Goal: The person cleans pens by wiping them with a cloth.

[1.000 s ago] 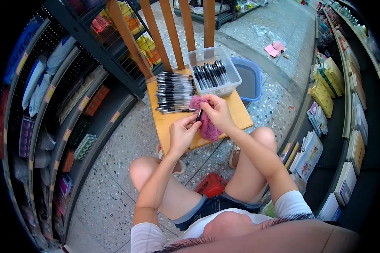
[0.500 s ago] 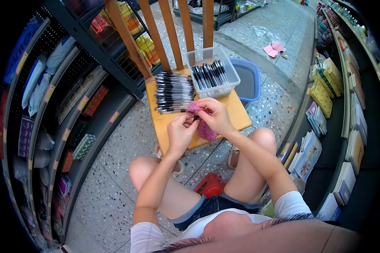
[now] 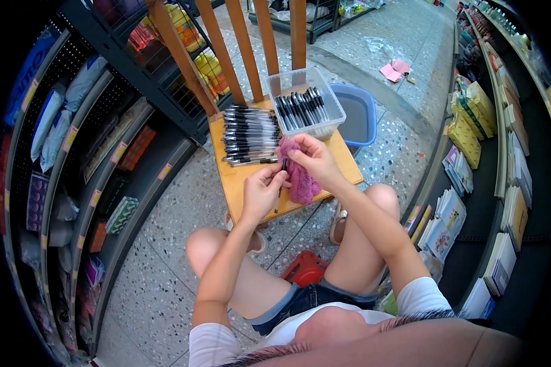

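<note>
My left hand pinches a dark pen, which points down toward the front edge of the wooden chair seat. Just to its right, my right hand grips a pink-purple cloth that hangs down over the seat. The cloth lies against the pen's upper part and partly hides it. Beyond my hands, a row of pens with black caps and clear barrels lies on the seat. A clear plastic box at the back right of the seat holds several more pens.
Behind the chair's right side stands a blue basin on the speckled floor. A red object is between my legs. Curved shelves with packaged goods rise at left; shelves with notebooks line the right. Pink paper lies farther off.
My right hand has lifted slightly up and to the right with the cloth, which now hangs more loosely. More of the pen in my left hand shows, and its lower end points down.
</note>
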Available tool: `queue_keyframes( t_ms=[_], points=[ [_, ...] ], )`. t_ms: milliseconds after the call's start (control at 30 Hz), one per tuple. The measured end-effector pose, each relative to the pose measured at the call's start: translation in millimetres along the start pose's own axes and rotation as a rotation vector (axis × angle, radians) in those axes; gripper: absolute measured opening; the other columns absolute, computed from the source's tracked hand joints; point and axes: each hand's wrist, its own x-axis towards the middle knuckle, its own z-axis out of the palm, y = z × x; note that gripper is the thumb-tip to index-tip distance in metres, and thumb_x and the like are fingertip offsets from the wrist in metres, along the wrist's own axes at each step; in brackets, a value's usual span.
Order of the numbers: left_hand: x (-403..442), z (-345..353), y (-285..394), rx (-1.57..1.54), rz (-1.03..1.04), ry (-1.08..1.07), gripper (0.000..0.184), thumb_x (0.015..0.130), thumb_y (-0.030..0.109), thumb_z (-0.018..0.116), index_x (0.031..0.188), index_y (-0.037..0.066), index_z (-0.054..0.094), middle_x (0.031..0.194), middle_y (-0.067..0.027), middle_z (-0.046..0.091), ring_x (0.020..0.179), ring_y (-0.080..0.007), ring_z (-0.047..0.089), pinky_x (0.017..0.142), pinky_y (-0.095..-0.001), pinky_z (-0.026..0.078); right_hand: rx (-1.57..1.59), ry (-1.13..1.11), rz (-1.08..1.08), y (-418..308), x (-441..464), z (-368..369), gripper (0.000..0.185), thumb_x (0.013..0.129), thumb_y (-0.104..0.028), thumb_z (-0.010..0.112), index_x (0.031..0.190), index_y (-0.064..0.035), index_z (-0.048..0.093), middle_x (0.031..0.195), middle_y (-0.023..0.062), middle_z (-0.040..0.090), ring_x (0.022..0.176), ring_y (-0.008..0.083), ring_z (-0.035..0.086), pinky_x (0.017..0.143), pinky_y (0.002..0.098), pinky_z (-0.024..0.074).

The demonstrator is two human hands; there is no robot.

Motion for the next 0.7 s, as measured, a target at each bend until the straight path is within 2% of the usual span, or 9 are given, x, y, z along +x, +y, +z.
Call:
queue_keyframes(
  t_ms=[133,200,233,333,400,500,700],
  points=[
    [-2.5,-0.5,-0.7,0.065,-0.004,-0.089,0.027,0.089,0.008,0.055,0.112,-0.006,0.056,0.087,-0.0078,0.064,0.071,-0.0131,0.062,0.064,-0.0228,0.048,0.01,-0.035,0.006,2.2,2.1,-3.3,0.01,0.089,-0.004,0.052,0.098,-0.0015,0.053,0.09,0.0038,0.062,0.079,0.0088,0.058,0.071,0.0234,0.0478],
    [-1.9,-0.3,-1.9,0.142,0.057,-0.12,0.024,0.09,0.009,0.054,0.109,-0.006,0.056,0.087,-0.0076,0.064,0.073,-0.0131,0.062,0.067,-0.0239,0.049,0.138,-0.034,0.134,-2.8,3.7,-8.4,0.012,0.088,-0.005,0.053,0.099,-0.0026,0.052,0.091,0.0066,0.062,0.081,0.0109,0.059,0.074,0.0248,0.0485],
    [-1.6,-0.5,-2.7,0.109,0.034,-0.117,0.024,0.09,0.009,0.054,0.109,-0.005,0.056,0.087,-0.0077,0.064,0.073,-0.0133,0.062,0.068,-0.0242,0.049,0.201,-0.033,0.198,-5.9,3.9,-8.9,0.013,0.088,-0.006,0.054,0.1,-0.0031,0.051,0.091,0.0081,0.062,0.082,0.012,0.06,0.076,0.0255,0.0489],
    [0.5,-3.1,-2.2,-0.015,-0.032,-0.106,0.024,0.091,0.011,0.053,0.109,-0.005,0.057,0.087,-0.0079,0.064,0.074,-0.0132,0.062,0.068,-0.0246,0.049,0.311,0.018,0.203,-12.8,1.6,3.3,0.012,0.088,-0.003,0.051,0.1,-0.0039,0.05,0.092,0.0101,0.063,0.081,0.0135,0.06,0.074,0.0267,0.0503],
    [3.1,-5.9,2.9,-0.134,-0.075,-0.094,0.026,0.091,0.011,0.053,0.11,-0.006,0.057,0.086,-0.0081,0.063,0.072,-0.0124,0.062,0.067,-0.0241,0.049,0.206,-0.017,0.139,-6.5,0.2,7.9,0.01,0.089,-0.003,0.05,0.099,-0.0038,0.049,0.093,0.0109,0.063,0.08,0.0143,0.061,0.073,0.0272,0.051],
    [2.1,-5.4,7.9,-0.113,-0.123,-0.117,0.024,0.089,0.011,0.055,0.106,-0.005,0.058,0.088,-0.0082,0.064,0.074,-0.0126,0.062,0.068,-0.0243,0.049,0.078,-0.012,0.09,2.8,0.4,4.7,0.008,0.089,-0.004,0.05,0.098,-0.0038,0.048,0.095,0.0108,0.062,0.081,0.0142,0.061,0.073,0.0271,0.0513],
    [-2.0,-4.6,8.5,0.1,-0.145,-0.151,0.026,0.085,0.012,0.062,0.106,-0.003,0.059,0.084,-0.0053,0.065,0.072,-0.0102,0.062,0.058,-0.0197,0.045,0.054,0.138,-0.002,5.5,5.3,-3.4,0.011,0.089,-0.005,0.052,0.1,-0.003,0.05,0.095,0.0082,0.062,0.083,0.0103,0.059,0.074,0.0239,0.049]
  ],
)
